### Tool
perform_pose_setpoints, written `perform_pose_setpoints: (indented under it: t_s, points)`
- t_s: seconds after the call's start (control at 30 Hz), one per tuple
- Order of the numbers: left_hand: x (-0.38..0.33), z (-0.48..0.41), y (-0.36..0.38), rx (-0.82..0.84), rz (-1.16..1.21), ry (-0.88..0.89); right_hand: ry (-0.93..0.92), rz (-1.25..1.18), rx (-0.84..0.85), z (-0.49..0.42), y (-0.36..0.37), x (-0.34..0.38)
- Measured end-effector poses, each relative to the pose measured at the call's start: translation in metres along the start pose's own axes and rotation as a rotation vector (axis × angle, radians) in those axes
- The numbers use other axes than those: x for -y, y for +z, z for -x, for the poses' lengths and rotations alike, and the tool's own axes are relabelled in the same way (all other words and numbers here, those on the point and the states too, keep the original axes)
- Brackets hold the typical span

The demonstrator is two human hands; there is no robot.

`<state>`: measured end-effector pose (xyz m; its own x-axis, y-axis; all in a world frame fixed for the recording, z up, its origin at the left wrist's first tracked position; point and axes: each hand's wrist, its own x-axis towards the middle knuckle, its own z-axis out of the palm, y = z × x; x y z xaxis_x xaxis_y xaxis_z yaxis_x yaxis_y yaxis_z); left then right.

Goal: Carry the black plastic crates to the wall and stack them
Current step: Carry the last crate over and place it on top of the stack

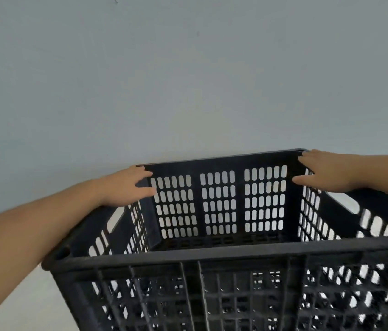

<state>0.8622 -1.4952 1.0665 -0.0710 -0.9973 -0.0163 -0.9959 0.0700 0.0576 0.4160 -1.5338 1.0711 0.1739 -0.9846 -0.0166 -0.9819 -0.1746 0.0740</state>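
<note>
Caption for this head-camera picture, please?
Left hand, right hand on far corners of a black crate, grey wall ahead.

Both bare forearms reach forward, the left arm coming in long from the lower left, the right arm entering from the right edge. The left hand lies over the far left corner of the black plastic crate, fingers and thumb spread and nearly straight, pointing inward. The right hand rests on the far right corner, its fingers also extended, thumb apart below them.
</note>
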Motion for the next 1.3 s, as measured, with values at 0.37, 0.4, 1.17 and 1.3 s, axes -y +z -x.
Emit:
perform_pose_setpoints:
  t_s: [0.37,0.4,1.17,1.3]
  points:
    - [0.005,-0.006,0.005,0.046,-0.05,0.017,0.012,0.116,-0.013,-0.007,0.009,-0.003]
    - [0.004,-0.005,0.004,0.05,-0.068,0.017,0.018,0.107,-0.01,-0.006,0.01,-0.004]
    - [-0.088,-0.097,-0.005,0.152,-0.143,0.141,-0.233,0.056,0.024,-0.098,-0.014,0.118]
    - [-0.088,-0.099,-0.005,0.142,-0.142,0.133,-0.205,0.08,0.047,-0.1,-0.019,0.124]
